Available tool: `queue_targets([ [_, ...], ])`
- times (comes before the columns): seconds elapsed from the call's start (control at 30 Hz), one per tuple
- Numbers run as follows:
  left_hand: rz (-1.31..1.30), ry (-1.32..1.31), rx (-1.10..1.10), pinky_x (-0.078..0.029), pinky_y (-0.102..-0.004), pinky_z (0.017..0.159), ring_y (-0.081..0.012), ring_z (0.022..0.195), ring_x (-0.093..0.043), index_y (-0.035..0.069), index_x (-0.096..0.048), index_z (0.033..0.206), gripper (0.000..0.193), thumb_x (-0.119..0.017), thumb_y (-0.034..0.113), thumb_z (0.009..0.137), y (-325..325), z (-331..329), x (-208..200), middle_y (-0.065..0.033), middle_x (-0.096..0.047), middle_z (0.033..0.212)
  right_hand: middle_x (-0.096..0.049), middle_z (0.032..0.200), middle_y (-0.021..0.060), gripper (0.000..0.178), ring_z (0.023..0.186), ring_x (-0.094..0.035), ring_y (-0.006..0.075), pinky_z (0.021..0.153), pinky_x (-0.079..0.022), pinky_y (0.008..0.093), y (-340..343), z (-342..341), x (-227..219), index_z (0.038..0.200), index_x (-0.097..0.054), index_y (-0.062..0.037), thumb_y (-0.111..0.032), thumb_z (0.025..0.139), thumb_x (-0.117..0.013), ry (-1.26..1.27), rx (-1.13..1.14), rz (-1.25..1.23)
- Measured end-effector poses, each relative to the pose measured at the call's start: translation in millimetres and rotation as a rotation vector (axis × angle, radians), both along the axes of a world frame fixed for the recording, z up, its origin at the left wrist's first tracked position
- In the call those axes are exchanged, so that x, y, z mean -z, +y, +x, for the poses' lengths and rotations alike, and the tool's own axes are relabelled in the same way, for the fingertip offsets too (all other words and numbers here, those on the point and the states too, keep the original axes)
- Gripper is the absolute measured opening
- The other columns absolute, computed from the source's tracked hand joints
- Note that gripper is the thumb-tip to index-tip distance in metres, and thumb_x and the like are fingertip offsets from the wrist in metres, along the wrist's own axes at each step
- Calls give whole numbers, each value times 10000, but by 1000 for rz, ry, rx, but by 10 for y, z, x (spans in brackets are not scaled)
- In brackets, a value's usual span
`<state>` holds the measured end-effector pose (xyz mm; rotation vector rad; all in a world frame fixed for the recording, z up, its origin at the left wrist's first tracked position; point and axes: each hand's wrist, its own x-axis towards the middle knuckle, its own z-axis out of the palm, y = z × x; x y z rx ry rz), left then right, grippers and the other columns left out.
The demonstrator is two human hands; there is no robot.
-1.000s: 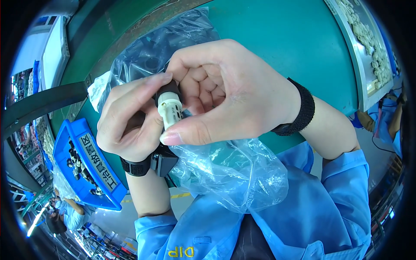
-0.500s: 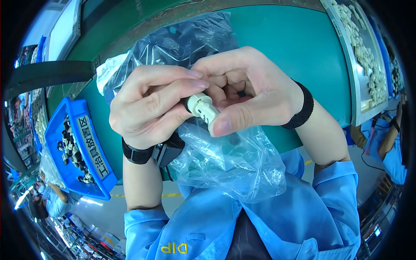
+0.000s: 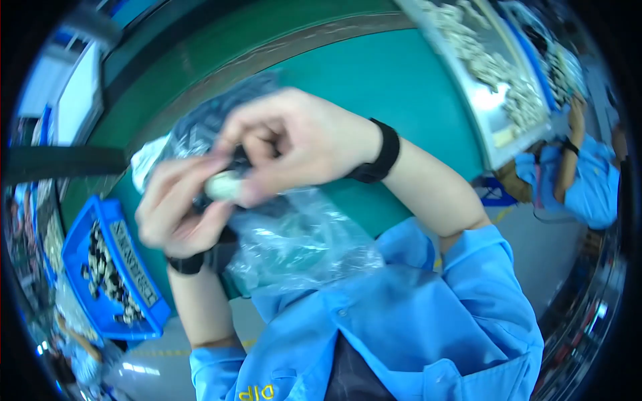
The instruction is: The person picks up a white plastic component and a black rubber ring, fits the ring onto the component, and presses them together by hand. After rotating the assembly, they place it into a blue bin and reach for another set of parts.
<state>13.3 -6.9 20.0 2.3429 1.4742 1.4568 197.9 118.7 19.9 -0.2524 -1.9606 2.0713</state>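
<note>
Between my hands is a small off-white plastic cylindrical part (image 3: 224, 186), blurred by motion; a dark piece shows at its end near my left fingers. My left hand (image 3: 175, 204) is closed around its left side, thumb below and fingers above. The thumb of my right hand (image 3: 297, 142) presses its right end, with the other fingers curled behind. Under and in front of my hands lies a clear plastic bag (image 3: 301, 244), reaching over the near table edge. A darker plastic bag (image 3: 221, 110) lies on the table beyond my hands.
At left, a blue bin (image 3: 144, 267) holds many small black and off-white parts. On the right stands a metal-edged tray (image 3: 478, 127) with piles of off-white parts. Another person (image 3: 588, 180) in blue sits past it. The green tabletop (image 3: 374, 87) spans the middle.
The view has swung, so the bin and right tray sit differently. My hands have shifted left with the part and are blurred; less of the part shows between my fingers.
</note>
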Motion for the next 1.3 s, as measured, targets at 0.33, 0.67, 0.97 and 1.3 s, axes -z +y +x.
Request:
queue_targets([
  [0.33,-181,392,-484,-489,-270,615,-215,684,-636,-56,-690,1061,342,-757,14,733,-1089,-345,-658,-139,-671,854,-676,804,41,217,761,-651,125,683,-510,276,652,1684,7,1071,-655,-69,-186,890,-678,-368,752,944],
  [0.67,-690,519,-1046,-489,-288,595,-214,680,-643,126,-682,1152,301,-705,155,852,-1893,-1648,-554,-84,-673,893,-526,1290,181,483,1091,-577,327,921,-478,385,1859,3464,700,1301,-556,-144,-114,835,-679,-908,764,1237],
  [0.97,-440,438,-597,-526,-335,649,-270,789,-655,80,-685,1026,232,-632,27,806,-1487,-551,-592,-82,-672,968,-607,1095,188,257,930,-610,328,808,-492,389,2189,3902,842,1082,-585,-66,-65,830,-636,-1046,734,1288],
  [1.3,-388,479,-11,-475,-304,644,-174,783,-595,76,-640,1039,309,-584,120,738,-960,616,262,-24,-605,951,-688,998,109,338,923,-670,211,820,-519,322,1556,2891,-34,1216,-582,-56,-87,884,-634,-862,986,1388],
])
